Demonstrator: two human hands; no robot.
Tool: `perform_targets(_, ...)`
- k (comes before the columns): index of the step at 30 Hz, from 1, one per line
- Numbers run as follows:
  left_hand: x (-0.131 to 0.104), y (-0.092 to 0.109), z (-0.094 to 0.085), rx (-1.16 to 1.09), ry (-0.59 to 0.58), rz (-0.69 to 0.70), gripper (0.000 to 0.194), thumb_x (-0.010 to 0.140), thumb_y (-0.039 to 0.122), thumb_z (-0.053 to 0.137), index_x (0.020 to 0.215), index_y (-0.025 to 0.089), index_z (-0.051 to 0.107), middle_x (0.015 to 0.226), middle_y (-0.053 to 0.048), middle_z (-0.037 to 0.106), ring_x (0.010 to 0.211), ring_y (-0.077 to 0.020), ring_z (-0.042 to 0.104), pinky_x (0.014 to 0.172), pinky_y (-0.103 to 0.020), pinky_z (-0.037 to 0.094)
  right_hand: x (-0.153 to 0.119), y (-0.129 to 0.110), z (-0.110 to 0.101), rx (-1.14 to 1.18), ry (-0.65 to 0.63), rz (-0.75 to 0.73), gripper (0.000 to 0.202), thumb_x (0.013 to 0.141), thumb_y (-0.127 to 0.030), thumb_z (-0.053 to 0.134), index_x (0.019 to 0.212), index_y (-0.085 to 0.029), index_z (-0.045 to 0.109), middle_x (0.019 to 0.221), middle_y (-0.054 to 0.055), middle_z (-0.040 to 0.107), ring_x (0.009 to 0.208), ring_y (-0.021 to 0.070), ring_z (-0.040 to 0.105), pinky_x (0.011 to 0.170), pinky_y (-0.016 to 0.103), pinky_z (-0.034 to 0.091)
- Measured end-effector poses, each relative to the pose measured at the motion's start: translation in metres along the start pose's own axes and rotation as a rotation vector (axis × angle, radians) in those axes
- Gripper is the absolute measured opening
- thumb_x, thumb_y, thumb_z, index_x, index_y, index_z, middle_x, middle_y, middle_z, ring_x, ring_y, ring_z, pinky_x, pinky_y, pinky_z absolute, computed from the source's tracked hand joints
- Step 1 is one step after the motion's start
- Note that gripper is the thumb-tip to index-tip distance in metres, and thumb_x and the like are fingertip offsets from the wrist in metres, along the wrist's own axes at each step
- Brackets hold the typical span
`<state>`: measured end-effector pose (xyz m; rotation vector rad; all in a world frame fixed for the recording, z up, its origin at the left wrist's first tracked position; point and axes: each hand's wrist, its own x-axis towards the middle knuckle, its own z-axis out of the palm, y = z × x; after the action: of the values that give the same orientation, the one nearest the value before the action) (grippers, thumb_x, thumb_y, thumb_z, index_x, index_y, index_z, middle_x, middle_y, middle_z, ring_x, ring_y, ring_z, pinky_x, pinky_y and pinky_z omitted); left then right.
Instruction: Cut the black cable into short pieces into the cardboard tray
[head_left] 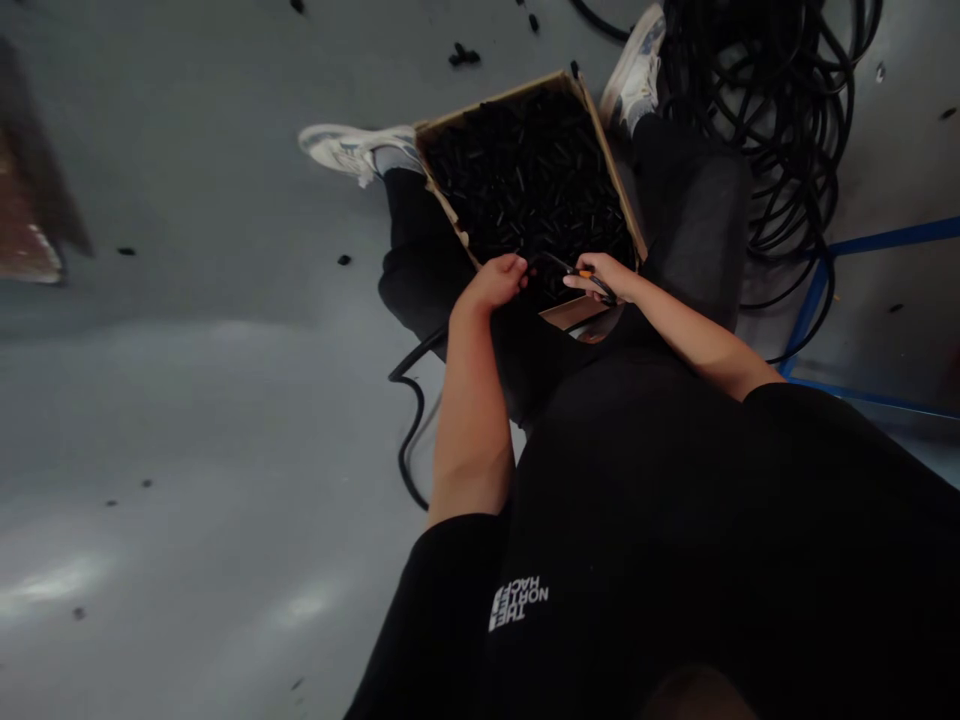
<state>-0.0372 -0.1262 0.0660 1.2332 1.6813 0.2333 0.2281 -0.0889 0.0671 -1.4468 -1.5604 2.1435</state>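
Note:
My left hand (pixel 501 283) is closed, fingers pinched on the black hose (pixel 409 380) near the box's close edge. The hose runs behind my left forearm, and a loop of it hangs over the floor; its end at my fingertips is hard to make out. My right hand (pixel 609 277) is wrapped round black scissors (pixel 583 273) with an orange part, their dark blades pointing towards my left fingers. Beneath both hands stands a cardboard box (pixel 495 98) full of short black hose pieces (pixel 532 170). Whether the blades touch the hose cannot be seen.
The box stands between my legs, a white shoe (pixel 360 148) on each side. A large heap of coiled black hose (pixel 795 140) lies at the right, by a blue frame (pixel 806 310). Several black bits (pixel 463 56) are scattered on the grey floor (pixel 225 400).

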Motion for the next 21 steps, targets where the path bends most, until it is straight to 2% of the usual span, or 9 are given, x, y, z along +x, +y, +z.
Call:
perform_targets(4,-0.001,0.008,-0.004,0.105,0.166,-0.002,0.020,0.106,0.030,0.059,0.115,0.019,0.073,0.105,-0.013,0.078,0.111,-0.0306,0.074,0.113,-0.048,0.060,0.000,-0.001,0.001,0.024,0.037,0.062,0.039,0.105,-0.035,0.089,0.100,-0.022,0.053,0.067,-0.008,0.056,0.052,0.0078,0.057,0.043,0.011,0.041)
perform_targets(8,-0.015,0.018,-0.001,0.101,0.281,0.044,0.033,0.099,0.021,0.066,0.132,0.019,0.069,0.129,-0.015,0.079,0.131,-0.0320,0.072,0.123,-0.051,0.057,-0.003,-0.003,0.002,0.068,0.034,0.128,0.038,0.104,-0.034,0.090,0.104,-0.022,0.054,0.074,-0.007,0.058,0.057,0.0077,0.058,0.047,0.011,0.045)
perform_targets(12,-0.032,0.033,0.007,0.033,0.434,0.065,0.036,0.100,0.024,0.069,0.135,0.021,0.067,0.132,-0.013,0.079,0.131,-0.0306,0.075,0.123,-0.049,0.057,-0.013,0.001,0.002,0.089,0.014,0.116,0.039,0.101,-0.031,0.092,0.110,-0.022,0.055,0.083,-0.006,0.060,0.062,0.0081,0.061,0.050,0.012,0.045)
perform_targets(15,-0.038,0.044,0.021,-0.009,0.506,0.049,0.030,0.099,0.025,0.073,0.128,0.022,0.068,0.126,-0.011,0.080,0.128,-0.0300,0.077,0.120,-0.045,0.059,-0.024,0.005,0.004,0.111,-0.027,0.044,0.036,0.101,-0.031,0.090,0.118,-0.021,0.059,0.081,-0.006,0.061,0.063,0.0097,0.061,0.053,0.014,0.044)
perform_targets(18,-0.041,0.052,0.043,-0.019,0.503,0.047,0.027,0.096,0.024,0.076,0.122,0.023,0.070,0.119,-0.010,0.082,0.123,-0.0287,0.078,0.115,-0.041,0.061,-0.031,0.006,0.007,0.066,-0.007,-0.021,0.034,0.102,-0.036,0.089,0.121,-0.021,0.065,0.071,-0.007,0.058,0.060,0.0101,0.056,0.052,0.015,0.040)
perform_targets(21,-0.044,0.056,0.061,-0.001,0.465,0.045,0.025,0.095,0.024,0.075,0.120,0.023,0.071,0.117,-0.009,0.084,0.117,-0.0285,0.079,0.111,-0.041,0.062,-0.034,0.002,0.007,0.032,0.008,-0.001,0.041,0.099,-0.045,0.093,0.120,-0.021,0.067,0.062,-0.009,0.054,0.055,0.0103,0.052,0.050,0.017,0.036)
